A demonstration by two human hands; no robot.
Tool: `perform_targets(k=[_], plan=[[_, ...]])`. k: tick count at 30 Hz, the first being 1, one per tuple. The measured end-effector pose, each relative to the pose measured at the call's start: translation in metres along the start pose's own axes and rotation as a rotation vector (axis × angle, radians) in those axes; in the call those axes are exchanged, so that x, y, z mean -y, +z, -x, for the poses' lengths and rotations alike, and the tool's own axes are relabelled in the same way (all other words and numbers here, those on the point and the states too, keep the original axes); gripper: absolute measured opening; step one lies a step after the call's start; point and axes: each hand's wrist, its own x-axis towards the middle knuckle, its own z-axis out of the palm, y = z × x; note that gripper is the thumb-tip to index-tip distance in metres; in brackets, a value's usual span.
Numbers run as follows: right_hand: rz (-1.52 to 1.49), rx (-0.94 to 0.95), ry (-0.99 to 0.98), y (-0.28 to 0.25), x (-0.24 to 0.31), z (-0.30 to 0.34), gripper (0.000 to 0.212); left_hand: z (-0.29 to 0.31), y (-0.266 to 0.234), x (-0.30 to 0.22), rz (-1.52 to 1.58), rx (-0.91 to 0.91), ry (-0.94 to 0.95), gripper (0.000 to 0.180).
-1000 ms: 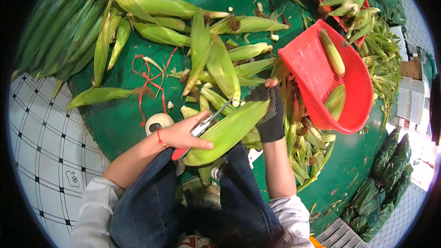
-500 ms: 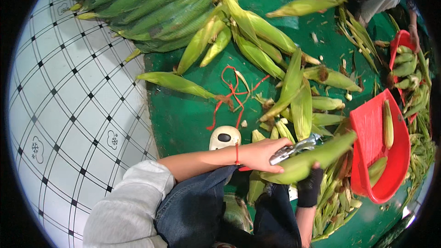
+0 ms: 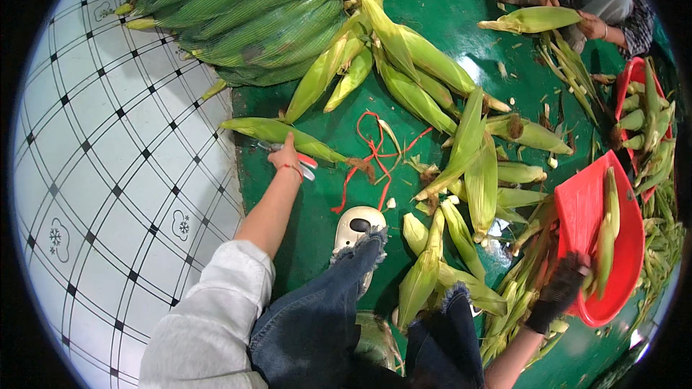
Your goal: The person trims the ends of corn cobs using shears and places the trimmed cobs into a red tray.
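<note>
The left hand (image 3: 285, 157) was closed on red-and-white-handled pruning shears (image 3: 308, 163), index fingertip at a lone unhusked corn ear (image 3: 268, 128) on the green floor covering (image 3: 317, 202). Step in hand, as judged: reaching for that ear; lifting it called for fingers freed around the tool. The gloved right hand (image 3: 559, 292) was at a red scoop (image 3: 579, 202); its grip could not be determined. Beyond were a netted corn sack (image 3: 252, 36), lattice-patterned white tiles (image 3: 151, 173) and a co-worker (image 3: 613, 1).

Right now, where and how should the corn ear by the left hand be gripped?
Probably grip the corn ear around its thick middle, from the near side: it lies crosswise, tapering toward both ends. The left hand there holds a tool.
</note>
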Motion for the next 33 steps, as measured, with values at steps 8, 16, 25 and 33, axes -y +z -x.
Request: perform_targets(k=[8,16,25,33], plan=[[0.73,0.822,0.082,0.171,-0.068,0.122,0.03,0.084,0.002,0.0,0.29,0.63,-0.487,0.043],[0.647,0.641,-0.223,0.191,-0.037,0.123,0.051,0.321,-0.001,-0.032,-0.002,1.153,-0.958,0.03],[-0.06,0.049,-0.028,0.157,0.033,0.069,0.029,0.32,0.036,-0.033,-0.388,1.763,1.379,0.079],[-0.335,0.205,0.054,0.151,0.016,0.063,0.06,0.347,0.006,-0.017,-0.621,1.847,0.811,0.079]])
